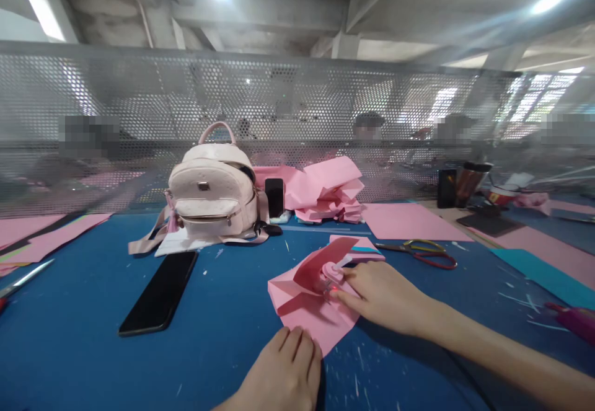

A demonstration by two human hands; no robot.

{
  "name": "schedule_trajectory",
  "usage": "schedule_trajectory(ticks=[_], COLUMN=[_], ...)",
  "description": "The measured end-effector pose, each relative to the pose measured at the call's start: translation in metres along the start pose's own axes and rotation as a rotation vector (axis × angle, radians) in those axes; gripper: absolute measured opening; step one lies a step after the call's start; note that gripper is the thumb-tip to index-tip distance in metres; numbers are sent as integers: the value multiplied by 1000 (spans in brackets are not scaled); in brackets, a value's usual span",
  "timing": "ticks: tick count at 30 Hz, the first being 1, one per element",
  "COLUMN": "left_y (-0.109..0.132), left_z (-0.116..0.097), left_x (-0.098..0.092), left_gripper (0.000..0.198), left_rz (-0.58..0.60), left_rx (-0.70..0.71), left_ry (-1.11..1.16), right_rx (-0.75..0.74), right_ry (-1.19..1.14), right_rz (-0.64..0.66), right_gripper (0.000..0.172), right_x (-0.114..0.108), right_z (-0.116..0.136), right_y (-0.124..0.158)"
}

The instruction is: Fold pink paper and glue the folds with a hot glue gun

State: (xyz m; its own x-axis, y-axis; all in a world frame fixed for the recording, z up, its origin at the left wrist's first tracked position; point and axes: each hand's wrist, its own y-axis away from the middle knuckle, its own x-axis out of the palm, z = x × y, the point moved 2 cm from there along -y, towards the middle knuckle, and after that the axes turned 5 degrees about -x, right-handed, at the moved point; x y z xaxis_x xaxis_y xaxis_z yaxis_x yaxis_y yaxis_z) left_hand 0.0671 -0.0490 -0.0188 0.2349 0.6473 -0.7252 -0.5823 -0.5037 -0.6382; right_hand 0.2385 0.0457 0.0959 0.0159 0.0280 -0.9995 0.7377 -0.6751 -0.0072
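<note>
A folded sheet of pink paper (307,312) lies on the blue table, with flaps standing up at its far side. My left hand (283,371) is closed at the paper's near edge, the curled fingers pressing on it. Over the right part of the paper, my right hand (381,293) grips a small pink rounded thing (333,271) between thumb and fingers. A spot of red light shows beside it; its exact kind is unclear. Just behind lies a pink and blue paper piece (360,248).
Scissors (427,253) lie beyond my right hand, and a black phone (160,293) at left. A cream backpack (211,194), an upright phone (274,197) and crumpled pink paper (330,188) stand before a perforated metal screen (297,101). A blade (30,276) points inward at far left.
</note>
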Motion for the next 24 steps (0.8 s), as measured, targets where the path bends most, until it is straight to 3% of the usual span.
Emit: schedule_trajectory(ticks=[6, 24], left_y=[1, 0], left_z=[0, -1], left_x=[-2, -7], left_gripper=[25, 28], left_rz=[-54, -78], left_rx=[0, 45], left_ry=[-18, -51], right_rx=[-15, -31], right_ry=[-40, 13], right_rz=[22, 12], right_gripper=[34, 37], right_x=[-7, 0], right_z=[2, 3], right_y=[3, 13])
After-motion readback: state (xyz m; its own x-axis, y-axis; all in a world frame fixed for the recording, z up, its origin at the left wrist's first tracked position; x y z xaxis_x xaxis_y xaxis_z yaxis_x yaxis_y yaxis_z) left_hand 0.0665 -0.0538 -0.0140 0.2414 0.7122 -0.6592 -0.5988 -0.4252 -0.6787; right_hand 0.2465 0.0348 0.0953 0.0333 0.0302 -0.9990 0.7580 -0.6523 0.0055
